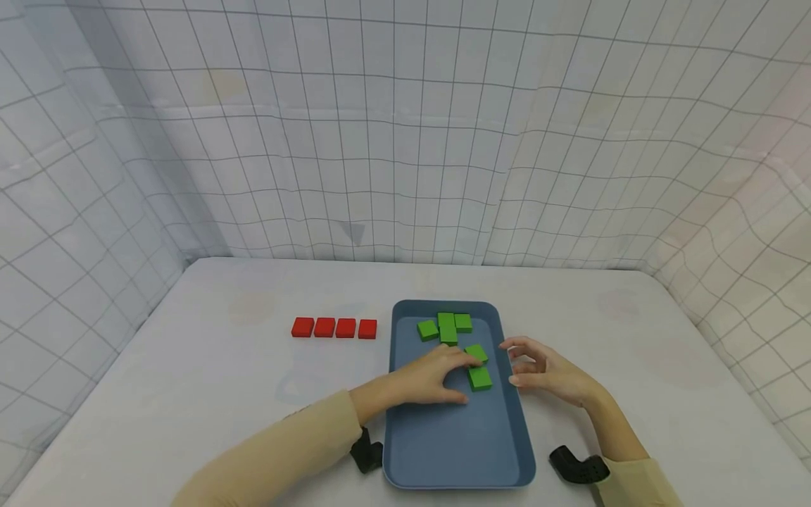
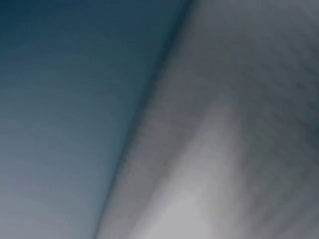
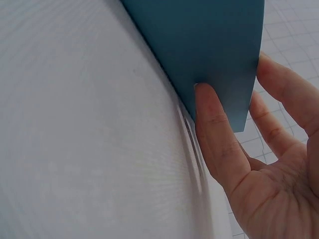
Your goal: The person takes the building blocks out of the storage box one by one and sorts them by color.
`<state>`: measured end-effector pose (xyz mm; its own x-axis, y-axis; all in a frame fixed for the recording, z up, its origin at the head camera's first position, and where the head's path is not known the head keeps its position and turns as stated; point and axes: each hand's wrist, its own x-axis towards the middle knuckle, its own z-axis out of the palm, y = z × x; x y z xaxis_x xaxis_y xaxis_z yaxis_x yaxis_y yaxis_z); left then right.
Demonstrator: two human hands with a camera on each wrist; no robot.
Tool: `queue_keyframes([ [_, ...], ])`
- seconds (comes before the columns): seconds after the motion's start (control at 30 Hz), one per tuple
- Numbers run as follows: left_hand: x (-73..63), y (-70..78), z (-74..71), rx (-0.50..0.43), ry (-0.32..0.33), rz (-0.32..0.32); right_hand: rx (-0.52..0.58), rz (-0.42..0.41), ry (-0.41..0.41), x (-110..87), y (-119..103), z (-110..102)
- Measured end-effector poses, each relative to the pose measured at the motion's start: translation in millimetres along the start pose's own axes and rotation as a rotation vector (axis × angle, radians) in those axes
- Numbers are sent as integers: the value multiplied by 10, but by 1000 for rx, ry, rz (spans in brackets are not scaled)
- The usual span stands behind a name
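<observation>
A blue tray (image 1: 443, 451) lies on the table with several flat green blocks in it. My left hand (image 1: 431, 374) reaches over its left wall, thumb spread from the fingers. The fingertips overlap the near edge of one green block (image 1: 476, 353), and another green block (image 1: 479, 379) lies just beside them. At the tray's right wall is my right hand (image 1: 548, 373), fingers loosely bent. In the right wrist view, the right fingers (image 3: 214, 119) lie along the tray's outer wall (image 3: 219, 45). The left wrist view is blurred, showing only the tray side and a pale surface.
More green blocks (image 1: 447, 331) sit at the tray's far end. A row of several red blocks (image 1: 324, 327) lies on the white table (image 1: 241, 366) to the left. Black wrist devices (image 1: 578, 466) are near both forearms. Gridded white curtains (image 1: 405, 141) surround the table.
</observation>
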<state>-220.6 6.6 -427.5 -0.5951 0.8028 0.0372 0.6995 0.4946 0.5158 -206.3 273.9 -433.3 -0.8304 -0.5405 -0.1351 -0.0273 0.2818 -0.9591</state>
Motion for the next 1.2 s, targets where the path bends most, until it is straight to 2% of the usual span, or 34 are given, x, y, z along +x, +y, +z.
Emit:
queue_keyframes([
  [0.17,32,-29,0,61,-42,41,-4,4,-1,0,-12,4],
  [0.57,65,-66,-14,94,-110,97,9,5,0,6,-12,6],
  [0.8,72,-84,0,33,-76,84,-4,-3,-1,2,-23,10],
  [1.2,73,-128,-4,-72,-25,114,-4,-8,-2,-5,-28,12],
])
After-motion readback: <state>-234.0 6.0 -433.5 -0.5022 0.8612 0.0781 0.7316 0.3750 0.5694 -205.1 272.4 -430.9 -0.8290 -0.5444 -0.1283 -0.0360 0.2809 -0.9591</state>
